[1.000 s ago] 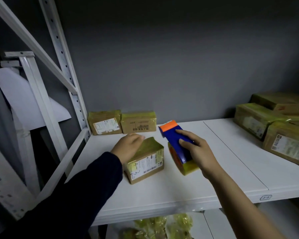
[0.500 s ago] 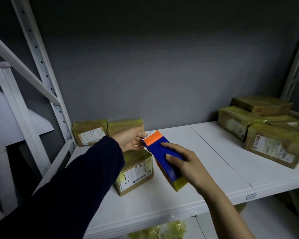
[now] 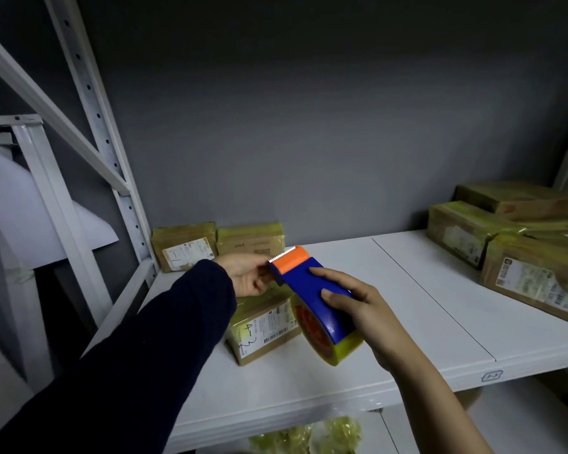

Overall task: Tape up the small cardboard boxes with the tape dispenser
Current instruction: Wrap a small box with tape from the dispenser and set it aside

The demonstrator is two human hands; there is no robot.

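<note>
A small cardboard box (image 3: 263,326) wrapped in yellowish tape lies on the white shelf (image 3: 309,388), its label marked "4-2" facing me. My right hand (image 3: 358,309) grips a blue tape dispenser (image 3: 312,290) with an orange toothed head and a yellow tape roll, held above the box. My left hand (image 3: 246,276), in a dark sleeve, has its fingers at the dispenser's orange head, just under the cutter. Whether they pinch the tape end is hidden.
Two taped boxes (image 3: 217,245) stand against the grey back wall at the left. Several larger taped boxes (image 3: 505,244) are stacked at the right. White rack uprights (image 3: 112,165) frame the left side. More yellow-wrapped parcels (image 3: 309,437) lie on the shelf below.
My left hand left the top of the small box and rose to the dispenser's head. My right hand lifted the dispenser and tilted it toward the left hand.
</note>
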